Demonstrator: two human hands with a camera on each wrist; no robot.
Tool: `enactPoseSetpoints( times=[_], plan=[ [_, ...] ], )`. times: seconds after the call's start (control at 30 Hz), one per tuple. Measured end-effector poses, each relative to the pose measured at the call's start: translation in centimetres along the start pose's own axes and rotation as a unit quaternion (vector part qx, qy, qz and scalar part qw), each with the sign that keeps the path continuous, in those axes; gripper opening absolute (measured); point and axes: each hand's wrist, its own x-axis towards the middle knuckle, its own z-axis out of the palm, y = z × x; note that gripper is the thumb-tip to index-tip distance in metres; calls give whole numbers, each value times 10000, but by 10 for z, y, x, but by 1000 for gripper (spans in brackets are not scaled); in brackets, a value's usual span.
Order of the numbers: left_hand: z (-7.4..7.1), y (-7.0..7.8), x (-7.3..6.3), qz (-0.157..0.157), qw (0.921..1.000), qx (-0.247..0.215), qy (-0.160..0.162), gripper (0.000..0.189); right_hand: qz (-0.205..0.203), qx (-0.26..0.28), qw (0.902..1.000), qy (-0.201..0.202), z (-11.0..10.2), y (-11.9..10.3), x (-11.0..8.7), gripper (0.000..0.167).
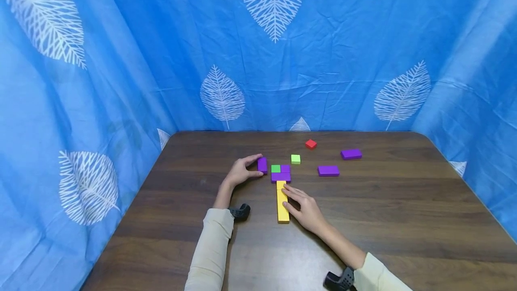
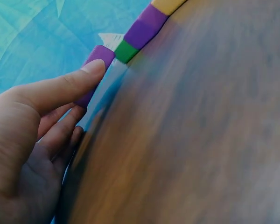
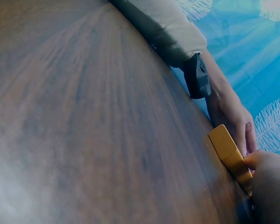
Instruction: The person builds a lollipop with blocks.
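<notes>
My left hand [image 1: 238,173] pinches a purple block [image 1: 262,165] between thumb and fingertips, left of a small cluster and apart from it. The left wrist view shows the thumb on one side of this purple block [image 2: 94,56]. In the cluster, a green block [image 1: 276,168] and a small purple block [image 1: 285,168] sit side by side behind a wider purple block [image 1: 280,177]. A yellow strip [image 1: 282,212], with a seam near its far end, runs from there toward me. Extended fingers of my right hand [image 1: 307,210] touch the strip's right side and top; in the right wrist view the fingertips are partly hidden.
Behind the cluster lie a light green block [image 1: 295,159] and a red block [image 1: 311,144]. Two loose purple blocks, one nearer [image 1: 328,171] and one farther [image 1: 351,154], lie to the right. A blue leaf-print curtain [image 1: 315,71] hangs beyond the brown table [image 1: 404,219].
</notes>
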Motion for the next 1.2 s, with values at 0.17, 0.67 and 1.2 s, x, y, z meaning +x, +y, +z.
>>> enactPoseSetpoints(
  times=[0.17, 0.67, 1.2],
  plan=[
    [4, 1, 0, 103, 9999, 51, -13, 63, 94, 22, 9999, -84, -1, -1, 1, 38],
    [8, -1, 1, 131, 9970, 723, -246, 69, 115, -10, 9999, -70, -1, -1, 0, 38],
    [6, 2, 4, 109, 9958, 848, -318, 63, 133, -22, 9999, -66, -2, -2, 2, 38]
  ],
)
